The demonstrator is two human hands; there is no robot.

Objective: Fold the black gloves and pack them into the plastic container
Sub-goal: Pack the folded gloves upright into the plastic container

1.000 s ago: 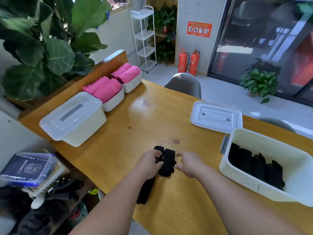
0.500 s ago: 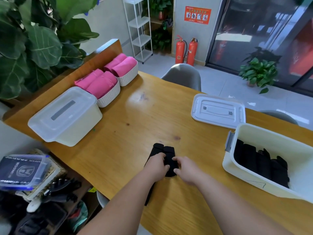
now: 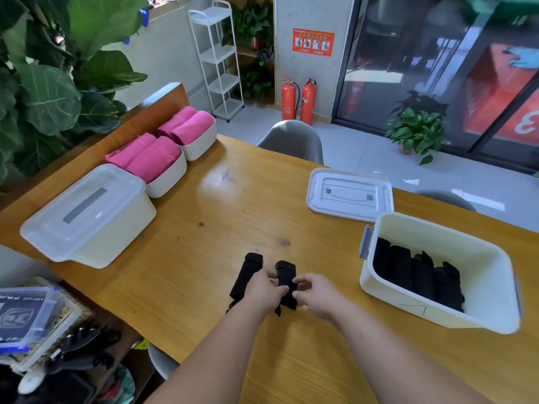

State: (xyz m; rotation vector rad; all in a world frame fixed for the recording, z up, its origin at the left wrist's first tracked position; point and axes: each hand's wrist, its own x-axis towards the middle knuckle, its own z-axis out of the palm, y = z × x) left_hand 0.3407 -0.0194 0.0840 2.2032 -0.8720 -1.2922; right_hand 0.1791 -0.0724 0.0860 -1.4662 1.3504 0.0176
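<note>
- Left hand (image 3: 264, 290) and right hand (image 3: 318, 295) pinch the black gloves (image 3: 286, 272) flat on the bench (image 3: 218, 228), probably to square the fold.
- Plastic container (image 3: 408, 301) stands open near the right hand (folded ones already inside), handy for packing.

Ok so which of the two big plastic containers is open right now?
The container on the right, with folded black gloves inside; its lid lies flat behind it. The left container is lidded.

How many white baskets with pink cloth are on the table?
2, both on the table at left. The near basket sits beside the closed plastic box; the far basket is just behind it.
</note>
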